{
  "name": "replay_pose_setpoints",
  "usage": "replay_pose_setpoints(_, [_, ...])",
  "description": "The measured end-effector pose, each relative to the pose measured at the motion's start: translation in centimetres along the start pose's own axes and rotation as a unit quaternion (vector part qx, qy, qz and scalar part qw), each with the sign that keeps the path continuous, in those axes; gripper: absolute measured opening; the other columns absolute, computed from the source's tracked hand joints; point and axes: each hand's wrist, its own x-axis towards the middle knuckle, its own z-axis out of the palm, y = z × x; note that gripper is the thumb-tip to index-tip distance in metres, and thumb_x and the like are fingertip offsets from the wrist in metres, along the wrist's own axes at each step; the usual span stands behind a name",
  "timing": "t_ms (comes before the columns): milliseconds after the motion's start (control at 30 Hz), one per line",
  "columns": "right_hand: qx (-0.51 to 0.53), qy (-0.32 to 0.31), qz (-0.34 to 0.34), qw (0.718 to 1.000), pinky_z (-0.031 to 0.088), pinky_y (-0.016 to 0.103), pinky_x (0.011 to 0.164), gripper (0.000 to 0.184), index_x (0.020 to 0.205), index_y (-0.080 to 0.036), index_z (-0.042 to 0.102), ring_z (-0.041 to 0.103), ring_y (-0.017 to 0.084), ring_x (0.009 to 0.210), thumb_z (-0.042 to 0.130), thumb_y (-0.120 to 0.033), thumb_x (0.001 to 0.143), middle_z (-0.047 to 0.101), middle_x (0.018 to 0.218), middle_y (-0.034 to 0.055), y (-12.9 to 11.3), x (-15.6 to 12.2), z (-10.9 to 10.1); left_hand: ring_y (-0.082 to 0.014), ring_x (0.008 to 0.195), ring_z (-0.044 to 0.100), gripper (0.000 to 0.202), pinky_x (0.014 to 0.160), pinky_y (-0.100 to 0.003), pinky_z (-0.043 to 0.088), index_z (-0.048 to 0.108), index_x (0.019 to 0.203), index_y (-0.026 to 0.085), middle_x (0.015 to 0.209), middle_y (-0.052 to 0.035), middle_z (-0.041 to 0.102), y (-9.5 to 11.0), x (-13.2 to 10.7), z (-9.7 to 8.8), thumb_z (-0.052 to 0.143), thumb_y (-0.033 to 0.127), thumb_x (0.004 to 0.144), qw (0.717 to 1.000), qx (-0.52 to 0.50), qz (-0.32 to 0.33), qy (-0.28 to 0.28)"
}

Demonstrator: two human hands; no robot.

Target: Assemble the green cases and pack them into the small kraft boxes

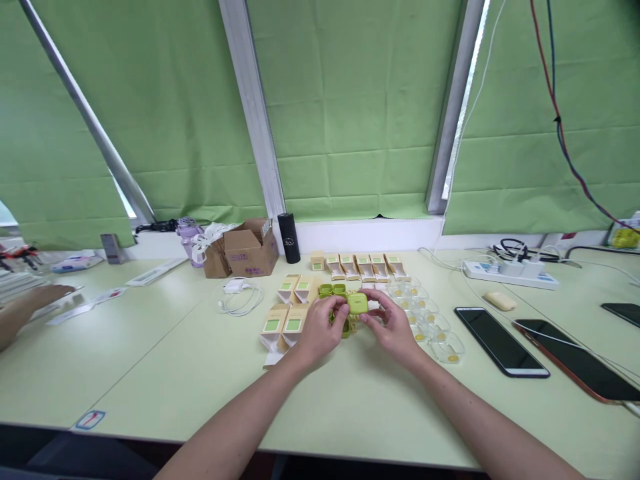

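Note:
A small yellow-green case (357,303) with rounded corners is held above the table between my two hands. My left hand (320,328) has its fingertips closed at the case's left edge. Thumb and fingers of my right hand (393,325) pinch its right side. Behind and below lie more green cases (333,289), partly covered by my hands. Left of them are opened cardboard boxes (293,325) with green labels. On the right, clear plastic trays (447,348) with yellow spots stand in rows.
A row of small boxes (367,267) stands farther back. At right lie a phone (501,341), another phone (565,357) and a power strip (537,277). A carton (251,250), black bottle (289,239) and white charger cable (244,300) are at left. Another person's hand (43,297) is far left.

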Motion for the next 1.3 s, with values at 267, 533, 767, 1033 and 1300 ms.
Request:
replay_pose_setpoints(267, [0.055, 0.011, 0.036, 0.998, 0.066, 0.042, 0.09, 0.044, 0.128, -0.027, 0.071, 0.074, 0.027, 0.11, 0.08, -0.049, 0.091, 0.074, 0.128, 0.0103, 0.6, 0.2, -0.2, -0.0249, 0.088, 0.071, 0.013, 0.085, -0.04, 0.052, 0.07, 0.102, 0.023, 0.097, -0.0057, 0.079, 0.1, -0.1, 0.1, 0.058, 0.028, 0.103, 1.0, 0.021, 0.02, -0.002])
replay_pose_setpoints(533, [0.124, -0.005, 0.076, 0.989, 0.069, 0.048, 0.091, 0.055, 0.128, -0.027, 0.074, 0.073, 0.033, 0.123, 0.086, -0.058, 0.084, 0.077, 0.13, 0.0121, 0.6, 0.5, -0.4, -0.0238, 0.081, 0.067, 0.009, 0.081, -0.04, 0.05, 0.07, 0.094, 0.023, 0.088, -0.0037, 0.076, 0.1, 0.0, 0.2, 0.062, 0.022, 0.099, 0.999, 0.04, 0.026, -0.016])
replay_pose_setpoints(767, [0.175, -0.019, 0.102, 0.979, 0.068, 0.052, 0.094, 0.059, 0.128, -0.026, 0.073, 0.077, 0.033, 0.114, 0.088, -0.06, 0.081, 0.08, 0.123, 0.0122, -0.3, 0.6, -0.4, -0.026, 0.089, 0.065, 0.007, 0.083, -0.042, 0.049, 0.068, 0.093, 0.022, 0.091, -0.0045, 0.072, 0.0, -0.1, 0.2, 0.075, 0.023, 0.094, 0.996, 0.077, 0.037, 0.008])
replay_pose_setpoints(1033, [0.187, -0.017, 0.115, 0.975, 0.069, 0.047, 0.087, 0.059, 0.126, -0.028, 0.069, 0.077, 0.03, 0.108, 0.09, -0.058, 0.08, 0.08, 0.115, 0.0095, -0.3, 0.6, 0.0, -0.0348, 0.129, 0.051, 0.048, 0.107, -0.053, 0.05, 0.058, 0.135, 0.023, 0.131, -0.0119, 0.067, -0.1, -0.4, 0.3, 0.076, 0.017, 0.091, 0.992, 0.07, 0.098, 0.025])
replay_pose_setpoints(1300, [0.186, -0.018, 0.124, 0.975, 0.067, 0.042, 0.083, 0.057, 0.125, -0.029, 0.067, 0.072, 0.026, 0.104, 0.091, -0.054, 0.08, 0.076, 0.104, 0.0053, 0.1, 0.4, 0.4, -0.0323, 0.131, 0.048, 0.05, 0.112, -0.053, 0.049, 0.059, 0.147, 0.03, 0.138, -0.0098, 0.065, 0.0, -0.5, 0.3, 0.063, 0.013, 0.1, 0.983, 0.089, 0.161, -0.01])
